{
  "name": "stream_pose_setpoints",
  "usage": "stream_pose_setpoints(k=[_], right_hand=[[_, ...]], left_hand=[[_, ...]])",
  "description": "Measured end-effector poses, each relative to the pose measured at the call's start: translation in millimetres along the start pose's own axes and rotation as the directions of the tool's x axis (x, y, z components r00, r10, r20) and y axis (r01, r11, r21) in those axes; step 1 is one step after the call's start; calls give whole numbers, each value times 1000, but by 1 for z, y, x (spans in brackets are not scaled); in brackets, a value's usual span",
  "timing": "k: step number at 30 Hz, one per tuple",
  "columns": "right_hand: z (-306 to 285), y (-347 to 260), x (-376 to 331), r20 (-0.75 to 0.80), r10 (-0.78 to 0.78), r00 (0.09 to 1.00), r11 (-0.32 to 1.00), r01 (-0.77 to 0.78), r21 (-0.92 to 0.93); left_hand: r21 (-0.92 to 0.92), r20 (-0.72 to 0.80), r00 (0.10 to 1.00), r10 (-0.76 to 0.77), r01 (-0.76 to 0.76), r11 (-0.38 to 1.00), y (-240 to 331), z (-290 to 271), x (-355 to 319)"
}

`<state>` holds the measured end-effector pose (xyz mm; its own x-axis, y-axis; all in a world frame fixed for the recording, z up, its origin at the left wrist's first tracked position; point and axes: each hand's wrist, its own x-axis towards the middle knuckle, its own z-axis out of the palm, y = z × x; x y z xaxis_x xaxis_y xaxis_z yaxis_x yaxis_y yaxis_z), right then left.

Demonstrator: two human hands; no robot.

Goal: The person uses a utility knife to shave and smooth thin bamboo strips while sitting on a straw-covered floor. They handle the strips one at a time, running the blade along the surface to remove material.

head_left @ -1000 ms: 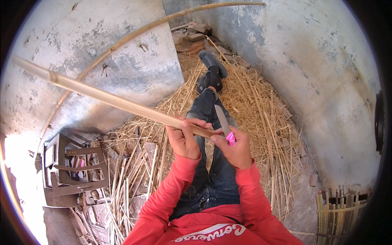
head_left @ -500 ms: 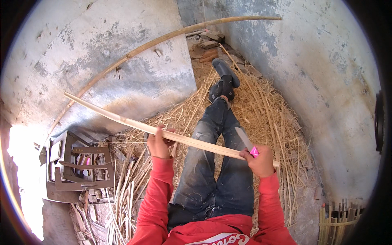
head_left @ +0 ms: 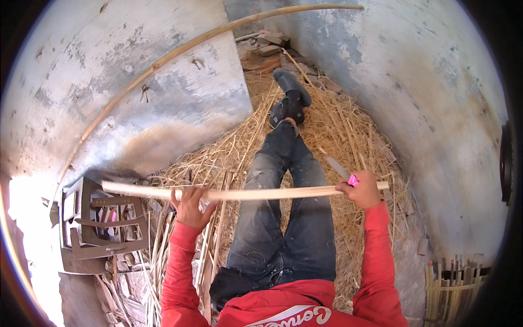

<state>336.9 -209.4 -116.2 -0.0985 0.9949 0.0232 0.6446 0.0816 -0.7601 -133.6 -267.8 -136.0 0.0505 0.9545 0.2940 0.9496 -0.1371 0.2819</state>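
Note:
A long pale bamboo strip (head_left: 272, 194) lies nearly level across my thighs, its left end blurred. My left hand (head_left: 190, 207) has its fingers curled over the strip left of my legs, with the thumb standing apart below it. Farther right, my right hand (head_left: 362, 191) grips the same strip close to its right end. That hand also holds a knife (head_left: 339, 168) with a pink handle, its blade pointing up and left.
Straw and shavings (head_left: 332, 131) cover the floor around my outstretched legs. A dark wooden frame (head_left: 109, 220) stands at left, beside loose bamboo strips (head_left: 158, 240). A long curved pole (head_left: 180, 49) leans along the wall. A slatted basket (head_left: 455, 289) stands at lower right.
The strip has swung from a slant to nearly level, its left end coming down. My left hand has shifted left; my right hand has moved right and up with the knife.

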Motion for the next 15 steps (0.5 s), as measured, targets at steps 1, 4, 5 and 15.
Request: stream_pose_setpoints(k=[1, 4, 5, 15], right_hand=[[0, 4, 4, 26, -42, 999, 997, 43, -64], [19, 26, 22, -49, -18, 999, 997, 21, 69], [27, 36, 29, -229, -145, 962, 989, 145, -16], [162, -20, -13, 91, -81, 993, 995, 76, 58]], left_hand=[[-1, 164, 986, -19, 20, 1000, -3, -2, -4], [-120, 340, 939, -48, 94, 988, -17, 13, -23], [-88, 353, 935, -40, 76, 993, -13, 18, -27], [-126, 356, 922, -154, 211, 969, 38, 74, -52]])
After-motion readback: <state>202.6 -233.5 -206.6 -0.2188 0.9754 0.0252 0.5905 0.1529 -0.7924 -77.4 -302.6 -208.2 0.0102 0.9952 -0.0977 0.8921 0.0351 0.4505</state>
